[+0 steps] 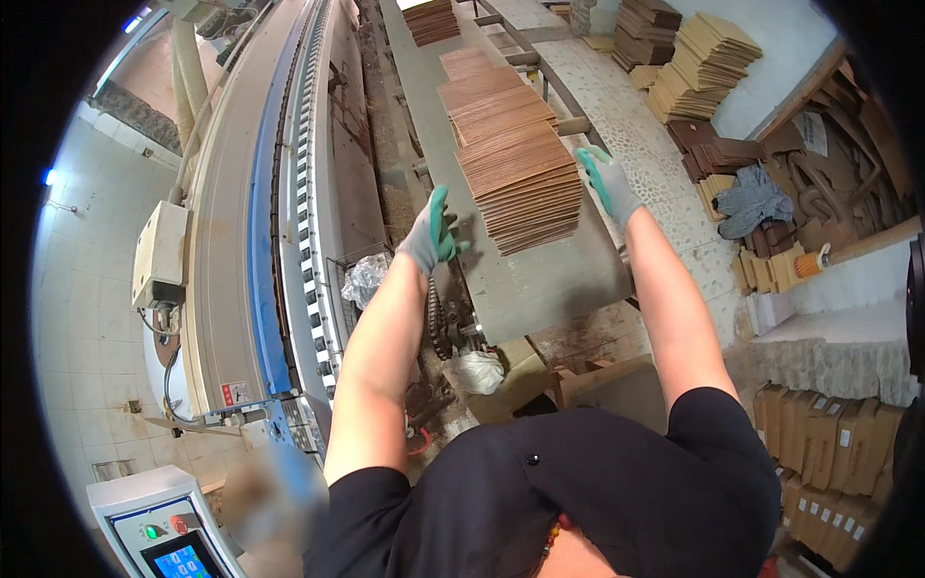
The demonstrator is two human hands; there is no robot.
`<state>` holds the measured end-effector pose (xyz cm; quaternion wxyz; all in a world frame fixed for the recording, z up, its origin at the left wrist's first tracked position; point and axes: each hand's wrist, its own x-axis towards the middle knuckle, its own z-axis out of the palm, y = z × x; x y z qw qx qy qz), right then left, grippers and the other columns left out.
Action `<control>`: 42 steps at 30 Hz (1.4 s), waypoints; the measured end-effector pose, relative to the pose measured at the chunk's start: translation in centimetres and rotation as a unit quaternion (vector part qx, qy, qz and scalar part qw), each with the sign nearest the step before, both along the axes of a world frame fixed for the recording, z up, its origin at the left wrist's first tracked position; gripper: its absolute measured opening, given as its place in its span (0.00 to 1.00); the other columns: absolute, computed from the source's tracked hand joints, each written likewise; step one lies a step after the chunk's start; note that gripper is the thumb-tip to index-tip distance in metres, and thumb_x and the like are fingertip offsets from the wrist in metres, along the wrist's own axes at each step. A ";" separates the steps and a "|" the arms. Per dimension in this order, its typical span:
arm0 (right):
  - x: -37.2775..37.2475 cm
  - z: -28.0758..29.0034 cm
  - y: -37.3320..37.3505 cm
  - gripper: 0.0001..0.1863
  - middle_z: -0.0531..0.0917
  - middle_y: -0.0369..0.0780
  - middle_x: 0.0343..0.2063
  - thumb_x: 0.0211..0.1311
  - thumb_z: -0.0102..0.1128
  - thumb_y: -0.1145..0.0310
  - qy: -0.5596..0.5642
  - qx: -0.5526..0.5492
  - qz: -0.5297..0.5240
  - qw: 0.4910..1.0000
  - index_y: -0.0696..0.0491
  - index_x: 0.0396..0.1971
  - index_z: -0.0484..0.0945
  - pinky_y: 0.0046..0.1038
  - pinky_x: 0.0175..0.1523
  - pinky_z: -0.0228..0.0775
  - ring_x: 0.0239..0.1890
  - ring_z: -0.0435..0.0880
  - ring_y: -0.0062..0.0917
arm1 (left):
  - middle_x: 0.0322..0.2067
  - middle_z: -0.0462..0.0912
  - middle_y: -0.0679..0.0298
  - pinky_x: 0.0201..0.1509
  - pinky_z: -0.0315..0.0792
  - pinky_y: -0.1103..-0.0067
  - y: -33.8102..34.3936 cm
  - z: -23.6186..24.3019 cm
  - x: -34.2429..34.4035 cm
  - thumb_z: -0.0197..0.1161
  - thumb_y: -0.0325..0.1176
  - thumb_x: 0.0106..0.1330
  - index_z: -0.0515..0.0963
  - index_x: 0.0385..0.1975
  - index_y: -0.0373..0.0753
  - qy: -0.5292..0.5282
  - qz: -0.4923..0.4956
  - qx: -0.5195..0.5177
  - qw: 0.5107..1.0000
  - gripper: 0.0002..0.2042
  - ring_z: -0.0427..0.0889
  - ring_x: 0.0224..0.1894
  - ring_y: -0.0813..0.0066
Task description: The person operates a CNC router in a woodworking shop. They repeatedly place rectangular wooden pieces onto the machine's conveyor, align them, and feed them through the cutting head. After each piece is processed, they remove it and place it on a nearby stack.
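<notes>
A leaning stack of brown wood-grain boards (525, 188) lies on a long grey-green conveyor belt (549, 294), its pieces fanned back in overlapping steps. To the left of the stack is my left hand (434, 235), in a grey glove with green palm and fingertips. Its fingers are apart and a gap separates it from the boards. My right hand (609, 183), gloved the same way, is beside the stack's right edge with fingers extended. Whether its fingertips touch the boards I cannot tell. Neither hand holds anything.
A long edge machine (241, 212) with a blue rail runs along the left. Its control panel (169, 530) stands at lower left. Another board pile (429, 21) sits farther up the belt. Stacked boards (699, 63), a grey cloth (754, 200) and cardboard cartons (833, 443) line the right side.
</notes>
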<state>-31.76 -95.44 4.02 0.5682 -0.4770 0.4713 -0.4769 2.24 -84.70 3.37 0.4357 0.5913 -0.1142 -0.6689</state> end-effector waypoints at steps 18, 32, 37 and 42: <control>2.4 -0.5 7.6 0.30 0.83 0.35 0.49 0.72 0.62 0.67 -0.081 0.022 -0.027 0.996 0.58 0.70 0.65 0.15 0.42 0.71 0.41 0.78 0.13 | 0.53 0.83 0.64 0.50 0.82 0.66 0.2 2.1 -3.5 0.61 0.56 0.71 0.73 0.61 0.47 0.160 -0.111 -0.100 0.976 0.26 0.84 0.50 0.67; 0.6 2.5 13.8 0.32 0.79 0.36 0.58 0.73 0.62 0.57 -0.017 0.157 -0.014 0.987 0.50 0.72 0.66 0.24 0.59 0.69 0.58 0.76 0.22 | 0.56 0.82 0.61 0.55 0.82 0.68 8.6 2.5 -7.4 0.64 0.48 0.72 0.71 0.64 0.50 0.253 -0.050 -0.105 0.961 0.24 0.84 0.54 0.65; 0.3 1.9 20.2 0.31 0.74 0.37 0.65 0.76 0.57 0.62 -0.156 0.096 0.100 0.978 0.49 0.74 0.60 0.29 0.62 0.71 0.64 0.74 0.24 | 0.64 0.71 0.65 0.66 0.70 0.74 17.6 4.1 -8.3 0.66 0.40 0.71 0.60 0.71 0.42 0.114 0.017 -0.203 0.972 0.32 0.71 0.66 0.73; 3.9 2.7 24.8 0.29 0.76 0.36 0.62 0.77 0.53 0.63 -0.055 0.000 0.265 0.963 0.52 0.73 0.61 0.28 0.61 0.72 0.61 0.76 0.22 | 0.70 0.65 0.61 0.71 0.64 0.73 29.9 7.9 -6.3 0.62 0.39 0.74 0.52 0.76 0.42 0.080 0.105 -0.313 0.941 0.35 0.67 0.70 0.71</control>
